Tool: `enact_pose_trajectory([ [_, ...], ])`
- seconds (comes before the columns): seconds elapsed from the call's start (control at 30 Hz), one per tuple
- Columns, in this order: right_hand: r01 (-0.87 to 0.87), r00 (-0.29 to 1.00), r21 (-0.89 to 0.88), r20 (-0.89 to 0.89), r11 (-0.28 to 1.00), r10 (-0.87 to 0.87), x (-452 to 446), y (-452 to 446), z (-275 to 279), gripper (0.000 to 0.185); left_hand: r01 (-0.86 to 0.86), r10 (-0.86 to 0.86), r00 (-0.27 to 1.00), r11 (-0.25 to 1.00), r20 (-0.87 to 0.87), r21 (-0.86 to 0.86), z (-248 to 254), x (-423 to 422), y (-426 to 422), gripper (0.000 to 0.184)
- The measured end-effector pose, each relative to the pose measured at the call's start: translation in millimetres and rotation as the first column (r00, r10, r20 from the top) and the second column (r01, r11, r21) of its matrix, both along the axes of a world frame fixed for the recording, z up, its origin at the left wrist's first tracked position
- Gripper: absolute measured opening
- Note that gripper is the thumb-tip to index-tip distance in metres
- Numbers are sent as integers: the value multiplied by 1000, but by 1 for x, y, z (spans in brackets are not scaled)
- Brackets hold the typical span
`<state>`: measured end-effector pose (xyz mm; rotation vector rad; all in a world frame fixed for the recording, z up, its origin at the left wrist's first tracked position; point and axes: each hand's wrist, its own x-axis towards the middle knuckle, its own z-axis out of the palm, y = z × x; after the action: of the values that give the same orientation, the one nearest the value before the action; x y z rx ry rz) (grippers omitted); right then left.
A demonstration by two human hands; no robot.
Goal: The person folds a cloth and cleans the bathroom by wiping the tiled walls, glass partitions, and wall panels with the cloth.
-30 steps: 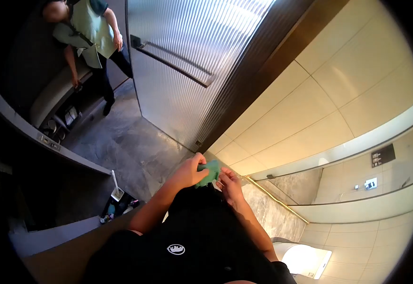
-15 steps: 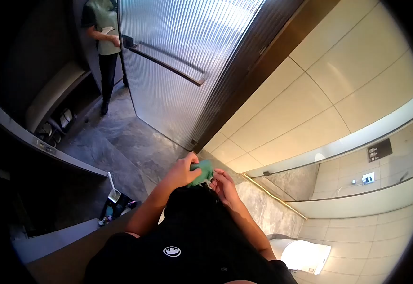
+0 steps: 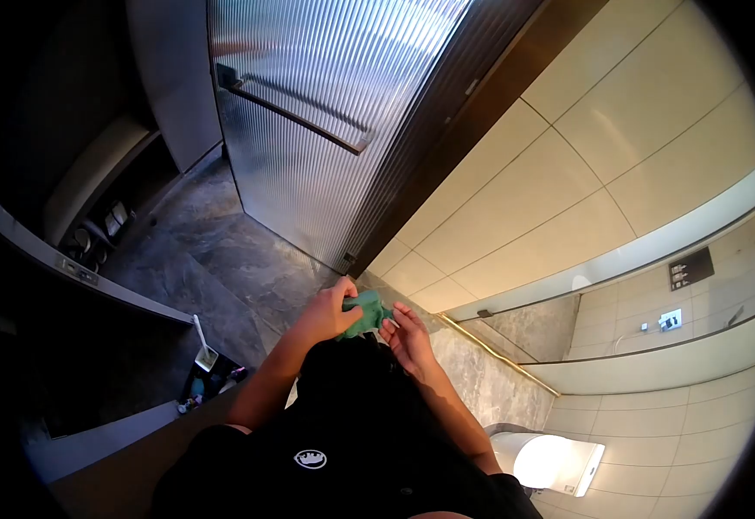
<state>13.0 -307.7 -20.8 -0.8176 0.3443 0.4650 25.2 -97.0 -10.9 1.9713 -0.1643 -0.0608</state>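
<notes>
In front of my black shirt, my left hand [image 3: 327,313] grips a crumpled green item [image 3: 363,313], thin like a cloth or glove. My right hand [image 3: 408,336] is at the right edge of this item, with its fingers bent and the thumb side against the green material. Whether the right fingertips pinch it is too small to tell for certain, though they touch its edge. Both hands are held close together at waist height, above the floor.
A ribbed glass door [image 3: 299,112] with a dark handle [image 3: 295,119] stands ahead. At left are a bench [image 3: 100,173] and a dark caddy [image 3: 213,381] with a white-handled brush [image 3: 201,334]. A toilet [image 3: 542,460] is at lower right, below a glass shower panel [image 3: 637,346].
The person beyond the door has moved right and out of clear view behind the glass. The view has shifted slightly. My left hand still holds the green item, and my right fingers have spread a little.
</notes>
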Motion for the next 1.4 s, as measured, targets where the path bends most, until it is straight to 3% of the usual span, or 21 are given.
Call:
enact_pose_trajectory([
  [0.2,-33,999,-44,35,998,34,-1,-1,-2,19,-19,19,1000,1000,-3,-9,-1,-2,-2,31],
  [0.3,-34,999,-77,21,996,36,-2,1,0,19,4,3,997,996,72,-94,-1,-2,-1,20],
  [0.37,-34,999,-89,15,995,35,-2,1,0,19,166,-164,984,986,74,-20,3,-1,2,11],
  [0.5,-32,999,-110,21,993,34,-2,1,-1,20,166,-168,968,986,189,24,-9,0,-1,13],
  [0.57,-33,999,-109,32,993,37,-2,2,-2,21,143,-139,987,989,82,-42,-1,-1,-2,11],
  [0.97,-93,989,-203,95,975,114,-2,5,1,34,173,-173,985,985,-13,22,15,-1,0,32],
  [1.07,-99,984,-246,117,964,131,-2,6,-2,34,158,-160,985,986,57,52,7,-1,0,31],
  [1.4,-133,955,-326,209,936,209,-3,6,-4,35,176,-176,983,984,56,7,7,-2,2,31],
])
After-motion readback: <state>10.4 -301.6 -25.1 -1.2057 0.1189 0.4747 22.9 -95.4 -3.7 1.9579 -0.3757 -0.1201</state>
